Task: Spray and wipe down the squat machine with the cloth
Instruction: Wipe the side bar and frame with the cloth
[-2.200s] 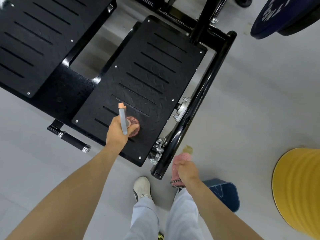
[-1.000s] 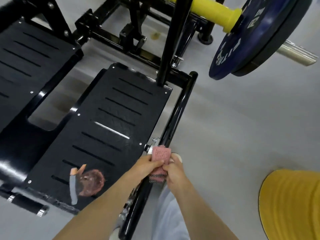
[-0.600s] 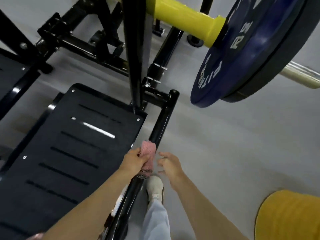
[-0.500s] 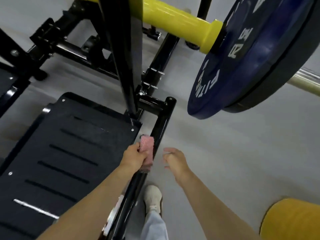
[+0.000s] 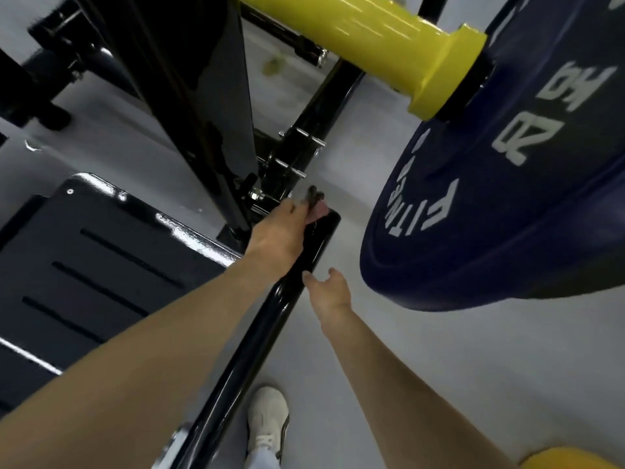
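Pressing down on the far end of the glossy black side rail (image 5: 267, 333) of the squat machine (image 5: 189, 96), the person's left hand (image 5: 280, 235) is curled over the cloth (image 5: 321, 208). Only a pink corner and a dark frayed edge of the cloth show beyond the knuckles, so the cloth lies between palm and rail, right at the rail's rounded end cap. The right hand (image 5: 326, 289) holds nothing. Its fingers are loose and slightly spread, and it sits just beside the rail on the floor side, nearer the person than the left hand. Whether its fingertips touch the tube cannot be told. The two hands are apart, one ahead of the other along the rail.

To the left of the rail lies the slotted black footplate (image 5: 101, 252), with bright glare along its near edge. A thick black upright (image 5: 203, 137) rises from the corner where footplate and rail meet, beside a cluster of bolts. Overhead on the right hangs a dark blue weight plate (image 5: 507, 198) with white lettering, seated against a yellow sleeve (image 5: 389, 42). A white shoe (image 5: 269, 421) stands on the grey floor (image 5: 422, 350) next to the rail, and a yellow object (image 5: 575, 460) is cut off at the lower right corner.
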A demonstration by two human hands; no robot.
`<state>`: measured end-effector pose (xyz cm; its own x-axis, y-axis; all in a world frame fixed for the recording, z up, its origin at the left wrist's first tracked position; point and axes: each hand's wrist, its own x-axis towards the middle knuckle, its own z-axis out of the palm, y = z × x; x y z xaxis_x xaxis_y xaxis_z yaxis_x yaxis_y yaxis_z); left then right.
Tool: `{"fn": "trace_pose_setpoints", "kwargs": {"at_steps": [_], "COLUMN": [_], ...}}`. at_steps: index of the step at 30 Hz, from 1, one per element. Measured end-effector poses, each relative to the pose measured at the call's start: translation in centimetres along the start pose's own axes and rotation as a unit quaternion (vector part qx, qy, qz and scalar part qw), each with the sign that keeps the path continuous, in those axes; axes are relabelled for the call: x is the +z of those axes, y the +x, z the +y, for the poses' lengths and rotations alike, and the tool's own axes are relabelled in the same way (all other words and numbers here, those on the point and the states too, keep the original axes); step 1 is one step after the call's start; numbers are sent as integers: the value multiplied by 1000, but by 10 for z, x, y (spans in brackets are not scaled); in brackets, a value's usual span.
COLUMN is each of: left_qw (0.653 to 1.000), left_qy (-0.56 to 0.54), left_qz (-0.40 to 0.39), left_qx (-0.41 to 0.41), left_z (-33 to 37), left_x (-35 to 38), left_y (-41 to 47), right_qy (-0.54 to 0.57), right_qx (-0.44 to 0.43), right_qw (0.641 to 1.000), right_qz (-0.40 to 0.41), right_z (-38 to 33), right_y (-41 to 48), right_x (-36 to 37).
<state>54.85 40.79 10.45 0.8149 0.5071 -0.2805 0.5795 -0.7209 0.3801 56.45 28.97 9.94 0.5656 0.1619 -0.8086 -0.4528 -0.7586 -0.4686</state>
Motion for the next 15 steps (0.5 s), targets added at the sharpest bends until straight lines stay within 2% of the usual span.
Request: {"fn": "trace_pose_setpoints", "kwargs": {"at_steps": [2, 3, 5, 8, 11, 15], "left_qw": [992, 976, 937, 919, 914, 882], "left_qy": [3, 67, 202, 283, 361, 457], "left_qz": [-66, -84, -103, -87, -72, -94], "left_qx": [103, 187, 267, 262, 172, 70], "left_z": [12, 18, 18, 0, -20, -28], "left_x": [12, 14, 13, 16, 14, 1], "left_y": [0, -1, -5, -4, -5, 0], "right_qy": [-5, -10, -1, 53, 47, 42], "right_qx": [8, 13, 35, 84, 77, 114], "right_qw": [1000, 1000, 999, 994, 995, 992], "right_qz": [9, 18, 41, 41, 39, 42], "right_z": [-6, -7, -5, -3, -7, -18], "right_y": [9, 13, 16, 15, 20, 20], "right_x": [5, 8, 14, 20, 25, 26]}}
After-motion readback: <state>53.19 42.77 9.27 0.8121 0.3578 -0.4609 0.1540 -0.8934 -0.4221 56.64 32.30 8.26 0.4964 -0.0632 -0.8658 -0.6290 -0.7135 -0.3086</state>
